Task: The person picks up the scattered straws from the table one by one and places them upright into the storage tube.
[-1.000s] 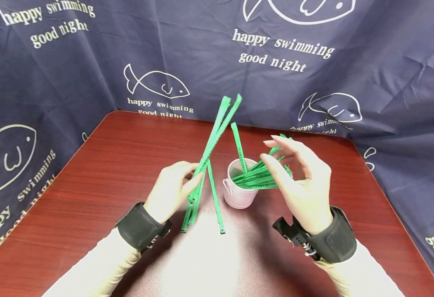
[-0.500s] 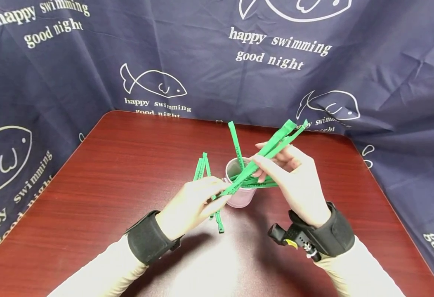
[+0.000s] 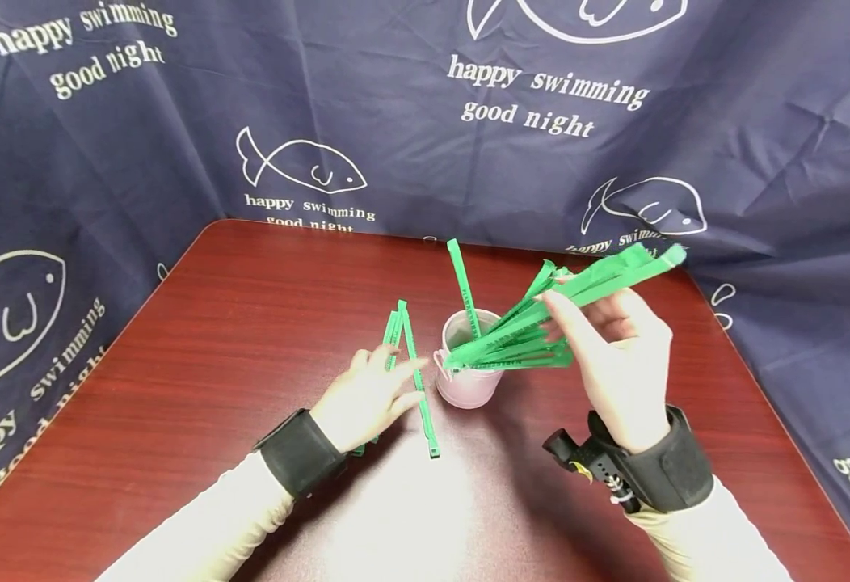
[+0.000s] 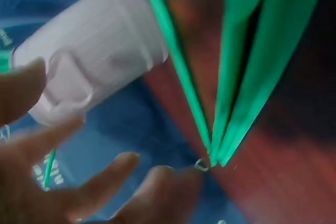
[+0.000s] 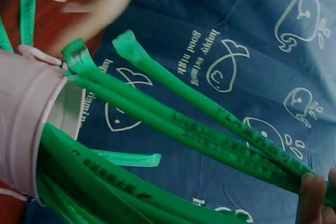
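My right hand [image 3: 624, 364] pinches a few long, slim green packets [image 3: 607, 279] with dark print and crimped ends. They slant over the pink bucket [image 3: 469, 392], their near ends at its rim. In the right wrist view, fingertips [image 5: 312, 198] grip the held packets [image 5: 184, 129] at one end. More green packets [image 3: 541, 356] lean rightward out of the bucket, and one single packet [image 3: 463, 279] stands near its back rim. My left hand [image 3: 367, 400] is empty, fingers spread, over several packets [image 3: 425, 420] lying on the table, left of the bucket.
The bucket stands on a reddish-brown table [image 3: 287, 283], its small handle lug toward the left hand. A dark blue curtain [image 3: 410, 121] printed with fish and lettering hangs behind and beside the table.
The left hand carried packets rightward from the left side; the right hand took hold of them over the bucket. The left hand then let go and moved back left.
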### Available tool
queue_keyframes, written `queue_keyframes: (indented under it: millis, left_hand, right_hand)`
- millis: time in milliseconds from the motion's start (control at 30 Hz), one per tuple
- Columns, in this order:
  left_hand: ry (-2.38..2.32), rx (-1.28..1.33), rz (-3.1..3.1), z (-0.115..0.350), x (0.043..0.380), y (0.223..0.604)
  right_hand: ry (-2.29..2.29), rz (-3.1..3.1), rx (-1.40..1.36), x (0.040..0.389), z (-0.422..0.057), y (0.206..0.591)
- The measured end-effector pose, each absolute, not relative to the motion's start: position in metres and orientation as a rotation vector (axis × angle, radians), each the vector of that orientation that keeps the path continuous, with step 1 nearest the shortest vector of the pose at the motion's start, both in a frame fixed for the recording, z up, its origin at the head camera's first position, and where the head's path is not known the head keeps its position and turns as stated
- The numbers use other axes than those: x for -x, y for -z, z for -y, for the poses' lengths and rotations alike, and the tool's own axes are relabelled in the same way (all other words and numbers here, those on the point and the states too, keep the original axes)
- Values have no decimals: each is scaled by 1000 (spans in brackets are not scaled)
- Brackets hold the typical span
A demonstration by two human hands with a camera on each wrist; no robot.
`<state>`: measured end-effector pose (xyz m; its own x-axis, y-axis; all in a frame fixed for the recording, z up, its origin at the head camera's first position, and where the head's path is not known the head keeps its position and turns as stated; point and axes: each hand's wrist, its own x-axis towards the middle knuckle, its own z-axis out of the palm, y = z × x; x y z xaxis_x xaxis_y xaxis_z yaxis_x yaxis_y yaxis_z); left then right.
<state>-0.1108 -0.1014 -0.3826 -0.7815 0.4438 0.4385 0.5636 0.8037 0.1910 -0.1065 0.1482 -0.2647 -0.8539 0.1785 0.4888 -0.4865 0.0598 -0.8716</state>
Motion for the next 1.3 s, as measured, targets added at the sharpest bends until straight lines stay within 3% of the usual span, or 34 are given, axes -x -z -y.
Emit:
queue_keyframes:
  millis: [133, 333, 767, 1067, 1300]
  left_hand:
    - [413, 831, 2804, 96, 108, 391]
    - [434, 703, 3051, 93, 107, 392]
    - [302, 618, 2736, 118, 123, 410]
    - [468, 473, 2926, 135, 130, 396]
    - [543, 423, 3119, 148, 141, 389]
  right_hand:
    - [-1826, 1784, -333, 108, -150, 266]
    - [-1630, 1925, -396, 108, -142, 277]
    - [-969, 2244, -556, 114, -127, 316]
    - [-975, 2355, -527, 129, -122, 350]
    - [-1108, 2393, -472, 126, -127, 348]
